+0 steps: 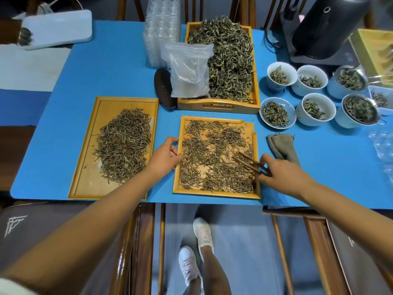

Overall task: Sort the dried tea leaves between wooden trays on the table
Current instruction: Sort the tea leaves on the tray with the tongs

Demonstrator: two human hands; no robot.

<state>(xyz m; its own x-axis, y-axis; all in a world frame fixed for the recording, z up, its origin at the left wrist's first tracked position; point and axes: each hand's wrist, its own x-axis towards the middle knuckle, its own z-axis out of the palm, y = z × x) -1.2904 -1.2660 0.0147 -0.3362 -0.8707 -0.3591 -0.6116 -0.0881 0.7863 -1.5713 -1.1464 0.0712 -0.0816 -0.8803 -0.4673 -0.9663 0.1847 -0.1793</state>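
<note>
Three wooden trays lie on the blue table. The middle tray (177,184) holds dried tea leaves (212,154) spread thin. My left hand (164,156) grips its left rim, thumb inside on the leaves. My right hand (280,174) pinches brown wooden tongs (248,161) at the tray's right edge, their tips pointing left over the leaves. The left tray (85,179) carries a dense pile of tea leaves (124,143). A deeper tray with a handle slot (214,107) stands behind, heaped with coarser leaves (229,58).
A clear plastic bag (189,69) leans on the back tray, next to a dark oval scoop (164,88). White bowls of leaves (278,111) cluster at right, near a grey folded cloth (282,145). A black kettle (327,26) and stacked clear containers (161,28) stand behind.
</note>
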